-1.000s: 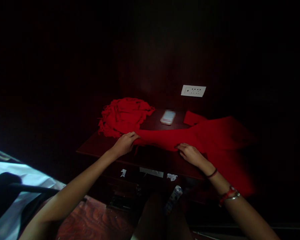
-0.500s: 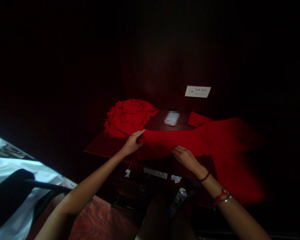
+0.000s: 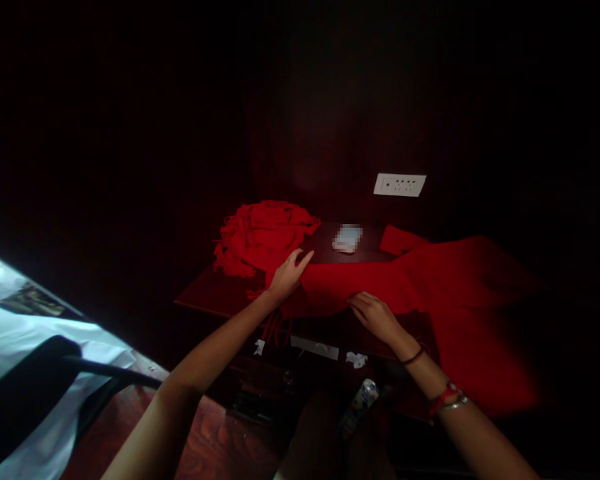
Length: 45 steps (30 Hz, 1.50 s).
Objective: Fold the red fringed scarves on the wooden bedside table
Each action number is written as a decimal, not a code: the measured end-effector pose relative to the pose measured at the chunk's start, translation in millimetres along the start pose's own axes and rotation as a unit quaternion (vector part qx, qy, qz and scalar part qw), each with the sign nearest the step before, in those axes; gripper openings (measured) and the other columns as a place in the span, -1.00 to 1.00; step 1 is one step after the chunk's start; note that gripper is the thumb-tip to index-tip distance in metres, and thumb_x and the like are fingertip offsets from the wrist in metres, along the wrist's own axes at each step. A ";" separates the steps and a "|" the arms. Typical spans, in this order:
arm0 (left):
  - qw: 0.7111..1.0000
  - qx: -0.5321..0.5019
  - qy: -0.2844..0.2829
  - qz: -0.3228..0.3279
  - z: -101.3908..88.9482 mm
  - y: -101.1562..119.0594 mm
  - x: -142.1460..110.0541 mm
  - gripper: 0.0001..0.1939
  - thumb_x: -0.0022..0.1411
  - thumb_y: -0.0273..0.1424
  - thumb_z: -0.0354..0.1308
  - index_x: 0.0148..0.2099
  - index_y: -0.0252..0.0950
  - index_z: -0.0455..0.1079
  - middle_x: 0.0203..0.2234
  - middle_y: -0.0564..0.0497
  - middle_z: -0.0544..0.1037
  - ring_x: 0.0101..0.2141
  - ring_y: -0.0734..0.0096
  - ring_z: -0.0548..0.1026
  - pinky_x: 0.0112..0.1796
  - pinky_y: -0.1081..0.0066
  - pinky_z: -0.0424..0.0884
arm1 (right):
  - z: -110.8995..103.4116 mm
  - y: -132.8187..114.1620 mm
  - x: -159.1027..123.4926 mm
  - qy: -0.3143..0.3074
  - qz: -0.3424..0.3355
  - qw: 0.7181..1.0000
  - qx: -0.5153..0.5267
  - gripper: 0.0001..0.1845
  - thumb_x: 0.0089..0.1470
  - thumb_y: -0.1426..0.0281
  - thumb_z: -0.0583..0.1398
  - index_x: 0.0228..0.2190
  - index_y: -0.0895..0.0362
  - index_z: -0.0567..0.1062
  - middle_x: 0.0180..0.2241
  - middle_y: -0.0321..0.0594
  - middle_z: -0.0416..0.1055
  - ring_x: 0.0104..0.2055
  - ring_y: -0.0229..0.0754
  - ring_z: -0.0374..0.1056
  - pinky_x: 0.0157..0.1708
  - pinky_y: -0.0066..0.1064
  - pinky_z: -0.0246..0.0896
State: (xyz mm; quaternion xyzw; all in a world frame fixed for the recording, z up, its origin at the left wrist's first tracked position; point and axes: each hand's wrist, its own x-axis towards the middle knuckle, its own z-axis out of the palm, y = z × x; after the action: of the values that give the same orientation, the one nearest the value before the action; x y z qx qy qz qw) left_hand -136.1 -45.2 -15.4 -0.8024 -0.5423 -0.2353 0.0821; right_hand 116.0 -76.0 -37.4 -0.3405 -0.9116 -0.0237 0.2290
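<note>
Red cloth w/ 2 hands at it, 1 fringed pile nr.

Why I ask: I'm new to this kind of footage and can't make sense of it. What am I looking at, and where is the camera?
There is no machine here. These are a person's own bare hands, seen by one camera worn on the head, looking forward and down. On the dark tabletop, a long red cloth lies across the front and spreads out to the right. The right hand has its fingertips at the cloth's near edge; whether it grips is hard to tell. The left hand is open at the cloth's left part. Behind it sits a fringed red heap, and beyond the cloth lies a pale, pixelated item.
</note>
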 end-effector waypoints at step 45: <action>0.987 0.067 -0.118 0.083 -44.4 -20.9 -45.5 -0.74 0.11 -0.28 0.00 -0.16 -0.29 0.25 -0.24 -0.09 0.30 -0.20 0.28 0.29 -0.17 0.33 0.23 | 0.8 6.5 -0.1 0.029 0.051 0.996 0.060 -0.75 0.03 0.51 -0.02 -0.29 0.14 0.41 -0.36 -0.17 0.37 -0.29 -0.20 0.27 -0.26 -0.32 0.22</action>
State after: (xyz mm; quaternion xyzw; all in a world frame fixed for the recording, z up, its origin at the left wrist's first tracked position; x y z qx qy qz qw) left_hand -181.6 -91.9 -0.3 -0.8597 -0.4938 -0.0947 0.0901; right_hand 119.8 -70.9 -38.9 -0.3712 -0.8860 0.0334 0.2760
